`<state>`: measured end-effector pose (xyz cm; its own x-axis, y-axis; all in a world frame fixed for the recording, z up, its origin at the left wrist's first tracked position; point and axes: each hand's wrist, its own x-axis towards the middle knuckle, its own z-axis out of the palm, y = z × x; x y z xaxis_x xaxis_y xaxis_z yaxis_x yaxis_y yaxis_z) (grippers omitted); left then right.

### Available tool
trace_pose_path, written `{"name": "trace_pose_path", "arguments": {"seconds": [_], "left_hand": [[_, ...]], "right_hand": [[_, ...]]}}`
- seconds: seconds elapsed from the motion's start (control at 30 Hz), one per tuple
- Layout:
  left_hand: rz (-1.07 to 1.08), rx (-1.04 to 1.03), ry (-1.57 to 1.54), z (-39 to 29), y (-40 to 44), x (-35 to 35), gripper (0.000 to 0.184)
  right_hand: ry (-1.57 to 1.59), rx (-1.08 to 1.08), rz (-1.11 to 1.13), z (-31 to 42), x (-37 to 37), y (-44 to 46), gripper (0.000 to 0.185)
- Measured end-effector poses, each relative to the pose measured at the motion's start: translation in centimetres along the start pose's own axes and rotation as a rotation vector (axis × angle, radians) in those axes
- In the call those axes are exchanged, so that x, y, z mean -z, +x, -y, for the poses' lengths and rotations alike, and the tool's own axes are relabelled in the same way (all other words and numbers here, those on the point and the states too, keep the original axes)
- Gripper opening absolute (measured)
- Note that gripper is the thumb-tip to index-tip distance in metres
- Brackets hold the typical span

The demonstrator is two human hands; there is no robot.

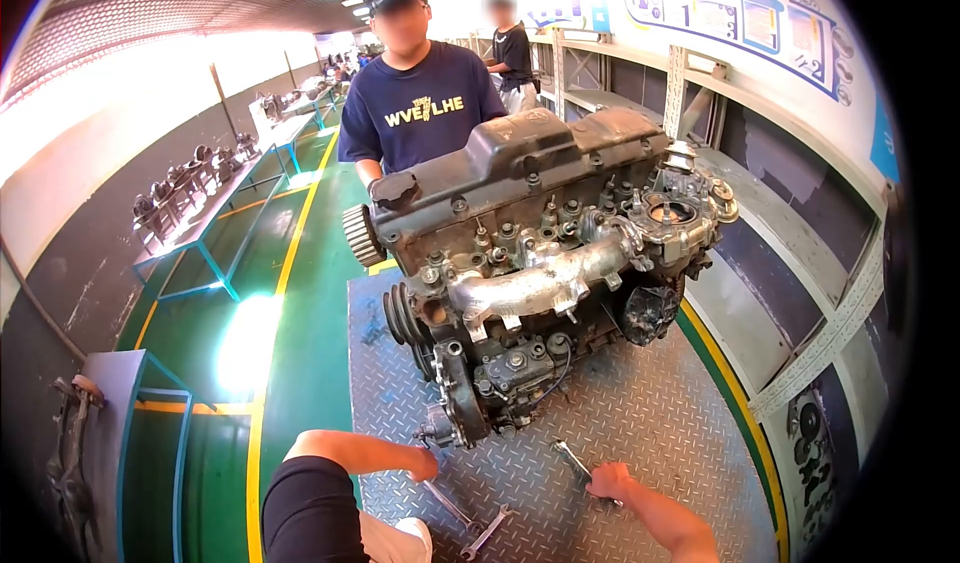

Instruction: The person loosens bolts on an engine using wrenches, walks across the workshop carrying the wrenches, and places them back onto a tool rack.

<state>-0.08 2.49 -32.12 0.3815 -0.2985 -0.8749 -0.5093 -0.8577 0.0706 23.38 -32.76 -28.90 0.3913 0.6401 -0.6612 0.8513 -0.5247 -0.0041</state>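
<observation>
My left hand [424,464] is closed at the end of a wrench [450,504], just below the lower front corner of the engine [540,253]. The wrench slants down toward a second wrench [488,533], which lies on the checkered metal plate [540,498]. On the right, my right hand [610,481] is wrapped round another wrench [572,457], whose head points up and left toward the engine. A silvery manifold [545,283] runs along the engine's near side, with a ribbed pulley [398,325] at its left end.
Across the engine stands a person in a dark T-shirt [425,98]; another person [515,58] is farther back. Metal shelving [830,348] lines the right side. Blue-legged tables [215,208] holding mechanical parts stand on the left.
</observation>
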Motion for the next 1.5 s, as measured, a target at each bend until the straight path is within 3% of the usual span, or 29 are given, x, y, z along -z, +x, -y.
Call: {"name": "trace_pose_path", "arguments": {"seconds": [1.0,1.13,1.2,1.3,1.4,1.5], "left_hand": [[-0.009,-0.041,-0.011,0.1,0.1,-0.6,0.017],[-0.035,0.027,-0.012,-0.2,-0.8,0.2,0.019],[-0.077,-0.064,0.024,-0.1,-1.0,0.6,0.016],[-0.066,-0.169,0.185,0.8,1.5,-0.2,0.014],[-0.035,-0.133,0.283,2.4,8.2,-4.7,0.013],[-0.103,-0.092,0.137,0.9,2.9,-0.4,0.014]], "right_hand": [[0.011,-0.007,0.026,-0.7,-0.5,0.3,0.047],[-0.031,0.007,0.03,-0.6,-0.1,0.3,0.047],[-0.041,0.002,0.037,-0.7,-0.3,0.4,0.046],[-0.045,-0.002,0.054,-0.6,-0.2,0.4,0.046],[-0.091,-0.019,0.077,-0.8,-0.4,0.7,0.045],[-0.128,0.013,0.085,-0.6,0.2,0.2,0.047]]}}
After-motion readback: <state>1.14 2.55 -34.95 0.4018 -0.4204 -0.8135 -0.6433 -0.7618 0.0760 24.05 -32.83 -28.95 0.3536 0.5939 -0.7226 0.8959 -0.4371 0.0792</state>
